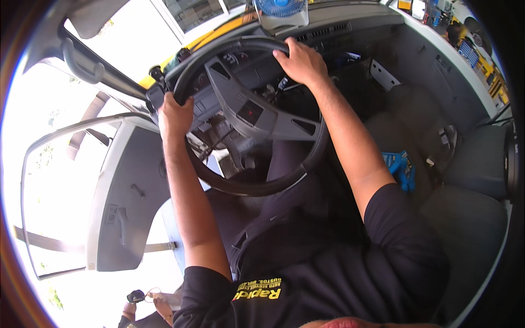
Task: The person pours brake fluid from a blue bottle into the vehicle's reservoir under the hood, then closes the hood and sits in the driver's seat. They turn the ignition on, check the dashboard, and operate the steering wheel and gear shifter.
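In front of me is a large black steering wheel [249,189] with grey spokes and a dark centre pad; it is turned, so its spokes run aslant. My left hand [175,116] is closed round the rim on the far left side. At the far right of the rim my right hand [303,61] grips it, thumb lying toward the inside. The wheel hides part of the instrument cluster [234,59] behind it. Both of my arms reach forward over my lap.
On my left the grey vehicle door [128,202] stands open. A person's hands [162,306] are outside it at the lower left, by a dark round object [135,296]. A blue fan [281,6] sits on the dashboard. Blue gloves [404,170] lie by the grey seats [465,224].
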The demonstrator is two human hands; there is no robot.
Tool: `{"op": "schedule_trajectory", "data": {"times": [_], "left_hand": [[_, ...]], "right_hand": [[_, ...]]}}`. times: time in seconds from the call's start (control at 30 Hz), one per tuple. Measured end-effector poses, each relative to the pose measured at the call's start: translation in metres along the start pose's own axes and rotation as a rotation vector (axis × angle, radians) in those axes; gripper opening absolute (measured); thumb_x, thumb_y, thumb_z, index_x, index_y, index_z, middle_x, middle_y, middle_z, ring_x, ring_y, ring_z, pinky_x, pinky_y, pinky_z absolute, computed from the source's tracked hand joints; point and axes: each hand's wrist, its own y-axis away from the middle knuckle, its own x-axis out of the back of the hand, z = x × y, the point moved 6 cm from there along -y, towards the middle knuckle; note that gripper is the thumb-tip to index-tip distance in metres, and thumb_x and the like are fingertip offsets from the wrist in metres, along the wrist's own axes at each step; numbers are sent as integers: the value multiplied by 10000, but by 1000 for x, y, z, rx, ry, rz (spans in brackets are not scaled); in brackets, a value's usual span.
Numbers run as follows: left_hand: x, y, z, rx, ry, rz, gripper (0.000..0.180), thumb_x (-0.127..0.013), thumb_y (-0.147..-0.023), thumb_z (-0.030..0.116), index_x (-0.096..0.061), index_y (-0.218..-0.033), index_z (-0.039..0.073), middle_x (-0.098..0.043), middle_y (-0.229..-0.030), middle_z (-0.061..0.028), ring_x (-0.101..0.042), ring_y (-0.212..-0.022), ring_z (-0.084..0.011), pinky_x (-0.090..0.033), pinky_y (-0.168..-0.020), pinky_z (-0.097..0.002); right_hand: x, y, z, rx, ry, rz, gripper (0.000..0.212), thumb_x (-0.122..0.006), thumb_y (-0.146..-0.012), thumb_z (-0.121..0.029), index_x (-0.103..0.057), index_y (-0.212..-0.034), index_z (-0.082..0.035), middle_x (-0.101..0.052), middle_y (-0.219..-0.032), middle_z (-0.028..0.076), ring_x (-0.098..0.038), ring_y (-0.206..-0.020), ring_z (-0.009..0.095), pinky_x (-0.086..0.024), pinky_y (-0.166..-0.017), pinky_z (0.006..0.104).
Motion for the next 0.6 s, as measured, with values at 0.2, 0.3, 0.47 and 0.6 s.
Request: {"op": "schedule_trajectory", "data": {"times": [0.2,0.3,0.47,0.6], "left_hand": [[5,5,4,43,-6,-26,576,-794,-948,443,-684,-1296,-2,-782,-1143,-304,-752,-1134,-484,-588,-985,-535],[5,5,6,48,8,-40,572,-794,-952,441,-685,-1299,-1,-790,-1128,-292,-760,-1126,-473,-593,-977,-529],[4,7,5,63,10,-37,551,-792,-952,430,-687,-1284,2,-796,-1114,-285,-767,-1118,-460,-598,-974,-524],[2,6,4,52,19,-44,574,-792,-952,447,-684,-1298,3,-794,-1121,-289,-764,-1118,-467,-596,-973,-526]], "right_hand": [[-3,0,0,1,-6,-3,500,-664,-1039,-447,-637,-1299,-21,-778,-1236,214,-751,-1166,436,-599,-1011,553],[-3,1,0,13,19,29,490,-695,-1016,-414,-632,-1305,-24,-779,-1229,209,-754,-1158,432,-602,-1004,550],[-5,2,3,3,27,4,481,-706,-996,-391,-628,-1297,-24,-779,-1225,208,-754,-1151,429,-603,-997,555],[-5,1,4,1,35,-7,502,-702,-988,-390,-631,-1336,-37,-777,-1245,211,-752,-1164,428,-595,-1018,554]]}}
